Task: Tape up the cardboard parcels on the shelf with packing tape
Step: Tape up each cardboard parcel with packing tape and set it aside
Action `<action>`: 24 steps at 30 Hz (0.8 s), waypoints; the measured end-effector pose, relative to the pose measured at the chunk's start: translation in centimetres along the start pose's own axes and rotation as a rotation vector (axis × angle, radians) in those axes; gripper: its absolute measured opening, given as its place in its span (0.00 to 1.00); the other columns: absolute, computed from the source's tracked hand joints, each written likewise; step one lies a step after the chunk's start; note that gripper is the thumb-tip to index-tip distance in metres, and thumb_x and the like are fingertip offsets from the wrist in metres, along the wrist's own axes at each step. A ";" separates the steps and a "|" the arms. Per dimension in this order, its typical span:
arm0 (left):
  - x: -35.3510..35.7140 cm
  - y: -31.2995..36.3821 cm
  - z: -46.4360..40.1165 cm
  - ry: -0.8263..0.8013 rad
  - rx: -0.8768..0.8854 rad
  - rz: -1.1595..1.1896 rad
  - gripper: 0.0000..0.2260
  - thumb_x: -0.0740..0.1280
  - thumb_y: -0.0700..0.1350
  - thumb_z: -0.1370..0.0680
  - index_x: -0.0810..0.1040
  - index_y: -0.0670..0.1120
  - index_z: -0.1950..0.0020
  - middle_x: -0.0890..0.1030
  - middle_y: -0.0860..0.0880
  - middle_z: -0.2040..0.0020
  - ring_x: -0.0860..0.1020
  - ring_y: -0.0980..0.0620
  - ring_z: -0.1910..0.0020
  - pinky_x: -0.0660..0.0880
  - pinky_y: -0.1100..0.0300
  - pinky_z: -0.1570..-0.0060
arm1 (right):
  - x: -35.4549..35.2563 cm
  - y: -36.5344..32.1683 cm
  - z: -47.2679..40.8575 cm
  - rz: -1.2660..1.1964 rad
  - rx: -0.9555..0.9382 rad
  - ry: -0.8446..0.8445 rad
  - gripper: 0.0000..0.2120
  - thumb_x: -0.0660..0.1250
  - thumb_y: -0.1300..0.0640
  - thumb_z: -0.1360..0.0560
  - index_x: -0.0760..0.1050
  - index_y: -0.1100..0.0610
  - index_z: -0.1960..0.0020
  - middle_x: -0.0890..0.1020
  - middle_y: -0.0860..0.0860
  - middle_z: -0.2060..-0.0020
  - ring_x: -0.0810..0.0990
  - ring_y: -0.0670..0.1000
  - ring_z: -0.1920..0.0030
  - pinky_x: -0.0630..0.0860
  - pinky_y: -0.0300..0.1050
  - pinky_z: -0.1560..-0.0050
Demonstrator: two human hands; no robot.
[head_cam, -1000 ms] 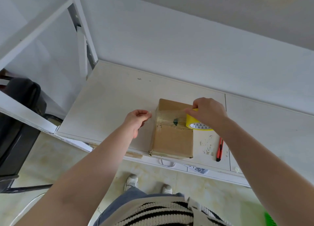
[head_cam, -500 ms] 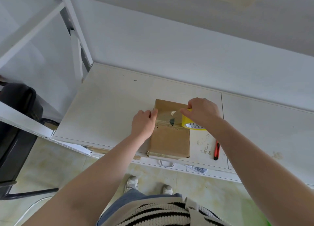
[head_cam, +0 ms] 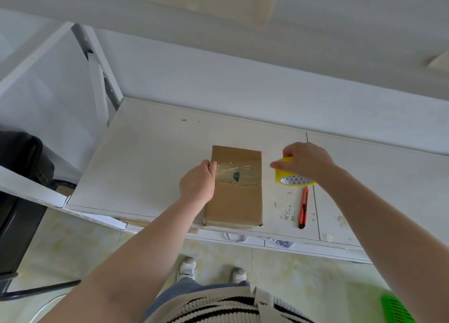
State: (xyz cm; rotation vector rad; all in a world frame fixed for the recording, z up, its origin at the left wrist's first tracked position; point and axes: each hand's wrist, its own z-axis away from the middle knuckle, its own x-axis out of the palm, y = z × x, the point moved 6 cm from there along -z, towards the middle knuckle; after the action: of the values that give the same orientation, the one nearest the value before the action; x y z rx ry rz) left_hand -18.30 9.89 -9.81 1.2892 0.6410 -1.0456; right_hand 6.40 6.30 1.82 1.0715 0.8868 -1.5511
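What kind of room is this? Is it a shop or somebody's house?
Probably a storeroom or a home packing corner; I cannot tell which. A cardboard parcel lies on a scuffed white shelf of a metal rack, beside a roll of packing tape and a red utility knife.

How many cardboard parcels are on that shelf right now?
1. The cardboard parcel lies near the shelf's front edge, the left hand on its left side. None other shows; the view is cut off at right.
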 end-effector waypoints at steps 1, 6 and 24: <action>0.0 0.0 0.0 0.002 -0.003 -0.012 0.20 0.44 0.56 0.15 0.70 0.46 0.51 0.76 0.49 0.65 0.77 0.46 0.64 0.68 0.56 0.68 | 1.0 0.5 -0.3 -0.050 0.019 -0.013 0.20 0.66 0.33 0.28 0.75 0.50 0.60 0.76 0.46 0.63 0.76 0.50 0.59 0.67 0.44 0.59; -0.2 -0.4 0.0 0.000 -0.019 -0.010 0.22 0.44 0.57 0.15 0.71 0.46 0.52 0.76 0.49 0.65 0.77 0.46 0.64 0.69 0.56 0.68 | 5.1 1.5 -1.7 -0.220 0.074 -0.068 0.22 0.68 0.33 0.29 0.77 0.54 0.59 0.77 0.48 0.63 0.76 0.49 0.62 0.66 0.41 0.66; -0.6 3.7 -0.8 -0.220 -0.126 -0.230 0.33 0.50 0.73 0.25 0.71 0.44 0.65 0.75 0.48 0.68 0.74 0.50 0.71 0.70 0.59 0.70 | 7.4 1.1 -2.1 -0.239 0.080 -0.211 0.32 0.63 0.25 0.33 0.75 0.55 0.61 0.78 0.49 0.67 0.77 0.48 0.64 0.70 0.44 0.62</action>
State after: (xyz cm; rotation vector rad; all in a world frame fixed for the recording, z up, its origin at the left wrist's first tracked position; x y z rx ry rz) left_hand -15.17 10.66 -7.81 0.9903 0.6858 -1.2945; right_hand 7.20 5.60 -5.91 0.8604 0.8352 -1.8739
